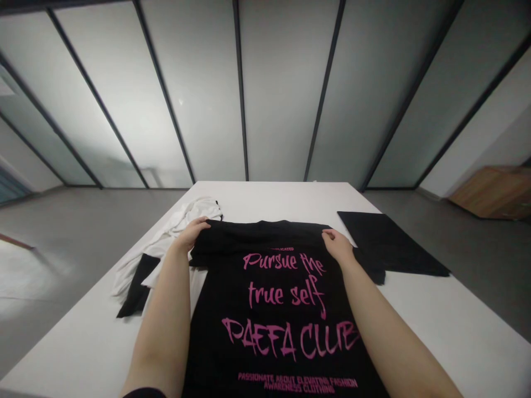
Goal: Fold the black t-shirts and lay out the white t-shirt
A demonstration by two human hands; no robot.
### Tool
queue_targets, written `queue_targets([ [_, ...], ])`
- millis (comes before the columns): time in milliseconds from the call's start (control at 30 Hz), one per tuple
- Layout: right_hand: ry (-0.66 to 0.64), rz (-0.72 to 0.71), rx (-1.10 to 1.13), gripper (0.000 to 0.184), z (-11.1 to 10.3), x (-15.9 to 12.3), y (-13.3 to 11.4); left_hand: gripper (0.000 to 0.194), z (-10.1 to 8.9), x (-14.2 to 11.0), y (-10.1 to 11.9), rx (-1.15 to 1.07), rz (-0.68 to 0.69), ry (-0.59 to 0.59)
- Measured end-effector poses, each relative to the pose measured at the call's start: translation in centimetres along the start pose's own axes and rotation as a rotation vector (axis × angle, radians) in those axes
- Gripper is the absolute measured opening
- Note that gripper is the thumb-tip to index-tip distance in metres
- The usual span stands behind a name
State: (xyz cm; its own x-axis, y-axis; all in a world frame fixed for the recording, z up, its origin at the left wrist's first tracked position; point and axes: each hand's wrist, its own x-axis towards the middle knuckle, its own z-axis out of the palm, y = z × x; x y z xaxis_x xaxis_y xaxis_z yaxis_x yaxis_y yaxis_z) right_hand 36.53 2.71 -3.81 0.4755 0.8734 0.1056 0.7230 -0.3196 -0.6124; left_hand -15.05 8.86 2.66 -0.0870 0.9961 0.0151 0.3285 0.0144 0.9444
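Note:
A black T-shirt point(274, 315) with pink lettering lies spread in front of me, its collar end toward the far side of the table. My left hand point(192, 232) is closed on the shirt's far left shoulder. At the far right shoulder, my right hand point(338, 243) pinches the fabric between thumb and fingers. The upper edge between my hands looks slightly raised or folded over. One short sleeve shows beyond my right wrist, and another beside my left forearm. The shirt's lower end runs out of view at the bottom.
The white table point(418, 309) carries crumpled white clothing point(174, 226) with a black piece point(140, 282) on the left. A flat black folded cloth point(392, 243) lies on the right. Frosted glass panels point(282, 94) stand behind, and a wooden cabinet point(493, 193) is far right.

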Motion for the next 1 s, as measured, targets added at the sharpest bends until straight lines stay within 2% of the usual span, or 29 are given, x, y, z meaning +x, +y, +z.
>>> queue_targets([
  [67, 0.008, -0.008, -0.012, 0.037, 0.0, -0.2, -0.1, 0.03, -0.2, 0.3, 0.1, 0.033, 0.037, 0.034],
  [167, 0.02, -0.024, -0.066, 0.037, 0.0, -0.5, -0.4, 0.024, 0.2, 0.6, 0.3, 0.422, 0.074, 0.269],
  [233, 0.023, -0.047, -0.118, 0.038, -0.1, -0.8, -0.6, 0.033, 1.1, 0.5, 0.2, 0.716, 0.042, 0.385],
  [333, 0.015, -0.084, -0.186, 0.039, -0.1, -1.1, -0.8, 0.051, 2.3, 0.2, -0.3, 0.929, -0.075, 0.392],
  [433, 0.007, -0.11, -0.233, 0.04, -0.1, -1.3, -0.9, 0.057, 2.4, 0.4, -0.9, 0.951, -0.179, 0.329],
  [533, 0.003, -0.126, -0.261, 0.04, -0.1, -1.5, -0.9, 0.059, 1.4, 1.2, -1.4, 0.915, -0.245, 0.241],
  [633, 0.0, -0.128, -0.281, 0.04, -0.1, -1.6, -1.0, 0.049, 0.1, 1.9, -1.8, 0.9, -0.267, 0.102],
  [700, -0.004, -0.13, -0.29, 0.04, -0.1, -1.7, -1.1, 0.04, -0.2, 1.9, -1.8, 0.909, -0.266, 0.061],
  [867, -0.021, -0.133, -0.308, 0.041, -0.3, -1.9, -1.3, 0.031, 0.6, 1.3, -0.9, 0.858, -0.161, 0.192],
  [1000, -0.025, -0.129, -0.327, 0.041, -0.3, -1.9, -1.4, 0.024, 1.5, 1.0, 0.2, 0.619, -0.042, 0.238],
])
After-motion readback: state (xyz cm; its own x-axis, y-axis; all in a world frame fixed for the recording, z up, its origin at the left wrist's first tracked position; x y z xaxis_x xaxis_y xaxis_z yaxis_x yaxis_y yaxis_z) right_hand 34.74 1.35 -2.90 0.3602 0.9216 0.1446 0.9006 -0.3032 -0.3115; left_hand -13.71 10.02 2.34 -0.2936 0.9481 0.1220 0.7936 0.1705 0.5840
